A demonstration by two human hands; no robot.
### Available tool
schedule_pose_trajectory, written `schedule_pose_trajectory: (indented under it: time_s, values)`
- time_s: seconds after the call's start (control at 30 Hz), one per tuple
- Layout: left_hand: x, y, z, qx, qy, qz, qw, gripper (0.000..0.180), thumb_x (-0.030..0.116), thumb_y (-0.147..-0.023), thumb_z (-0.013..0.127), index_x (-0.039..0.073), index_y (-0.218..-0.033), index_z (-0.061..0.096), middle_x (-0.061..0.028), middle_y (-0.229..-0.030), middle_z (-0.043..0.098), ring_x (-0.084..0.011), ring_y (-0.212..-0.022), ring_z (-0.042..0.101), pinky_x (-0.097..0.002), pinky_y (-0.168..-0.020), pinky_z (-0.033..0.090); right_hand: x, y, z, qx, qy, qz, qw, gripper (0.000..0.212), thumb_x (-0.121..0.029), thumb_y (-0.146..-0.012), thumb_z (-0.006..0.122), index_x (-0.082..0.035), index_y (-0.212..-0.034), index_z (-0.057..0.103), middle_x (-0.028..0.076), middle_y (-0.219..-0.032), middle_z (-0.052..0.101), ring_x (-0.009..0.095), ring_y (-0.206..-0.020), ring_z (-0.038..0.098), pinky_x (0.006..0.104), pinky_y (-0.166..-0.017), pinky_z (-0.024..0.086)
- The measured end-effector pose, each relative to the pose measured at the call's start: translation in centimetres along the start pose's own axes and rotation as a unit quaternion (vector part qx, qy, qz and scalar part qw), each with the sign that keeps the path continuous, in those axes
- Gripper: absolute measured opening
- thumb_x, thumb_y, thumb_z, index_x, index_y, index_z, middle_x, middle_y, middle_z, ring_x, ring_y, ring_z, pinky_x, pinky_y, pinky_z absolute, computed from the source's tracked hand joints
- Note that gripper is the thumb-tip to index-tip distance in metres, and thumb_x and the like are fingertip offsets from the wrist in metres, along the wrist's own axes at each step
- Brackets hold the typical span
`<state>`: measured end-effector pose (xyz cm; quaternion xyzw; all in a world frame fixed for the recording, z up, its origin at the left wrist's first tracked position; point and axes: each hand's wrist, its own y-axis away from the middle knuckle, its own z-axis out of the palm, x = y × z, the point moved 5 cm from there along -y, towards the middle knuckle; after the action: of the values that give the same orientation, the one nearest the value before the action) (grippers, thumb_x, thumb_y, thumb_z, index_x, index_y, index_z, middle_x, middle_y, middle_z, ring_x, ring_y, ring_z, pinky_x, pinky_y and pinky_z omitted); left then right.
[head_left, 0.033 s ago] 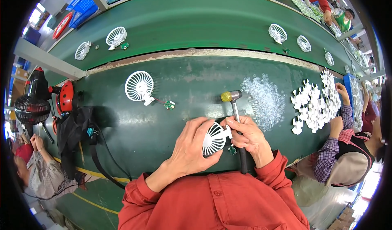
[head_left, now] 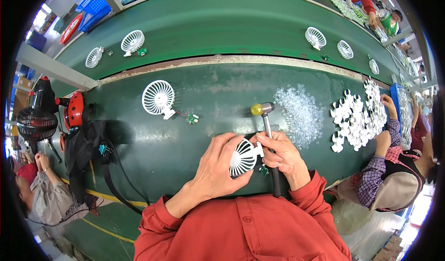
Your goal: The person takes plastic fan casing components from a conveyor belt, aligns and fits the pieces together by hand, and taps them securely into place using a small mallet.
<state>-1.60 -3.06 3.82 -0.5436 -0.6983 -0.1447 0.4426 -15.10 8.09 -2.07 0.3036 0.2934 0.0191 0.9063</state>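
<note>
Close to my body, my left hand (head_left: 217,166) is wrapped around a round white slatted fan housing (head_left: 243,158). My right hand (head_left: 283,154) closes its thumb and fingertips at the short white neck on the housing's right side. A two-faced mallet (head_left: 262,108), yellow and grey at the head, has its handle running past the fingers of my right hand; whether they also grip it I cannot tell. Below the neck hangs a small green circuit board (head_left: 263,169). Another white fan housing (head_left: 158,98) lies on the green table, wired to a circuit board (head_left: 192,119).
Clear small plastic parts (head_left: 300,115) form a pile right of the mallet, with white curved pieces (head_left: 354,119) beyond. More fan housings (head_left: 132,41) sit on the green conveyor (head_left: 222,25). A black fan (head_left: 37,122) and black bag (head_left: 85,163) are left. A co-worker (head_left: 394,173) sits right.
</note>
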Motion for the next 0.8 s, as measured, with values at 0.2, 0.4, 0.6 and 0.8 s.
schedule_pose_trajectory:
  time_s: [0.2,0.4,0.6,0.8]
  values:
    - [-0.3,0.2,0.3,0.001,0.045,-0.018,0.999,0.07,0.015,-0.067,0.08,-0.001,-0.128,0.048,-0.0195,-0.122,0.05,-0.0378,-0.106,0.055,-0.0434,-0.087,0.05,0.2,0.1,0.1,-0.015,-0.002,-0.009,1.0,0.024,-0.017,-0.101,0.054,0.004,-0.102,0.066,-0.005,-0.048,0.04,0.002,-0.033,0.027,0.0206,-0.033,0.02]
    - [-0.9,0.4,0.2,0.002,0.075,-0.029,0.997,0.07,0.016,-0.068,0.08,-0.001,-0.128,0.048,-0.0204,-0.121,0.051,-0.037,-0.106,0.056,-0.0427,-0.087,0.051,0.0,0.2,0.5,-0.02,-0.018,-0.039,0.999,0.023,-0.015,-0.1,0.054,0.005,-0.103,0.066,0.0,-0.058,0.05,0.002,-0.035,0.029,0.0204,-0.033,0.023]
    - [-1.2,0.4,0.1,0.028,0.062,-0.024,0.997,0.069,0.016,-0.068,0.08,-0.002,-0.128,0.048,-0.0202,-0.119,0.052,-0.0363,-0.105,0.057,-0.0422,-0.087,0.051,-0.1,0.3,1.2,-0.005,0.005,-0.079,0.997,0.022,-0.014,-0.099,0.057,0.005,-0.104,0.065,-0.001,-0.061,0.052,0.002,-0.036,0.03,0.0209,-0.034,0.023]
    - [-1.6,0.2,-0.1,0.033,0.058,-0.049,0.997,0.07,0.017,-0.068,0.08,-0.002,-0.128,0.049,-0.0197,-0.119,0.053,-0.0359,-0.103,0.058,-0.0417,-0.087,0.051,-0.2,0.5,1.7,0.038,0.072,-0.127,0.989,0.023,-0.013,-0.095,0.063,0.004,-0.11,0.064,-0.004,-0.058,0.049,0.002,-0.037,0.03,0.0213,-0.035,0.023]
